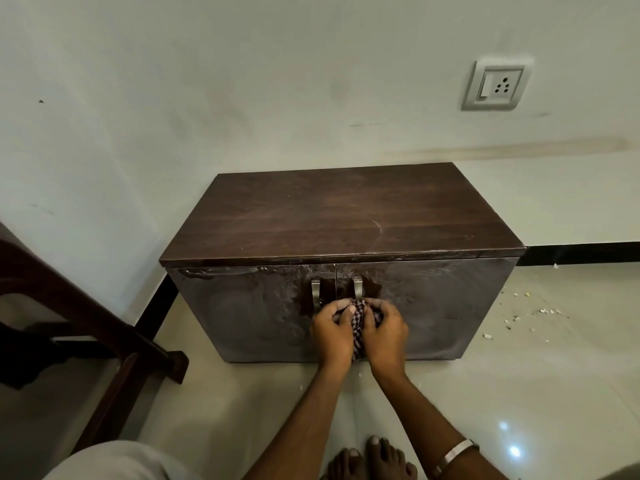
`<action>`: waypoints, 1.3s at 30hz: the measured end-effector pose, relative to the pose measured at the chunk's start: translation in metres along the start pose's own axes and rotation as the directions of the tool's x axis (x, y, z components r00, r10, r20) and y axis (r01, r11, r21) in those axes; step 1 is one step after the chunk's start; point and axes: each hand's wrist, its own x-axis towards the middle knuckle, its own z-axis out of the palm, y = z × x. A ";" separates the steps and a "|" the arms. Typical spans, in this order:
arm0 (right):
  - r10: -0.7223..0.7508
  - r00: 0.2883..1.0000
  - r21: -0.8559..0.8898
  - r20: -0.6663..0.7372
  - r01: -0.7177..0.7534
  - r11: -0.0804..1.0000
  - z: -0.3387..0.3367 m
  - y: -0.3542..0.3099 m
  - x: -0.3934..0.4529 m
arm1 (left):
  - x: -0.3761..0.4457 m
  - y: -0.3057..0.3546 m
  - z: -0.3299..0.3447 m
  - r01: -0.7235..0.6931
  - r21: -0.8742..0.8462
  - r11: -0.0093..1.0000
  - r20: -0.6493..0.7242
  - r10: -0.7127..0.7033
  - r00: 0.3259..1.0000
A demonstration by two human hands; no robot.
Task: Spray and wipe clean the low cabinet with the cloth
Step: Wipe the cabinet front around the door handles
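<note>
The low cabinet [343, 258] stands on the floor [519, 375] against the wall [242, 98], its two doors closed and streaked with pale, smeary residue, most thickly around the two metal handles [316, 292]. The checked cloth [360, 323] is bunched up against the door fronts just below those handles, where the doors meet.

To wipe this patch well, the person would likely do best to keep the cloth wadded tight, press it flat to the panel, and work outward from the handles in overlapping strokes, since the cloudy film spreads across both doors. The edges under the top overhang and round each handle base look likely to hold residue.

The left hand [330, 332] and the right hand [384, 332] sit side by side, knuckles up, forearms reaching forward and down from the bottom of the view. Each grip is clamped on the cloth, fingers curled over its upper end. A metal bracelet [455, 455] circles the right wrist.
</note>
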 end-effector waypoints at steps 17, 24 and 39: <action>0.143 0.986 -0.058 0.085 -0.138 0.989 0.011 0.015 0.023 | 0.013 -0.003 0.007 0.080 0.218 0.973 -0.026 -0.077 0.997; 0.111 0.992 -0.008 0.060 -0.111 0.994 0.012 0.017 0.014 | 0.008 -0.009 0.004 0.011 0.136 0.991 -0.035 -0.007 0.999; 0.115 0.989 -0.003 0.090 -0.115 0.993 0.008 0.012 0.011 | 0.008 -0.001 -0.001 0.057 0.163 0.985 0.027 -0.062 0.998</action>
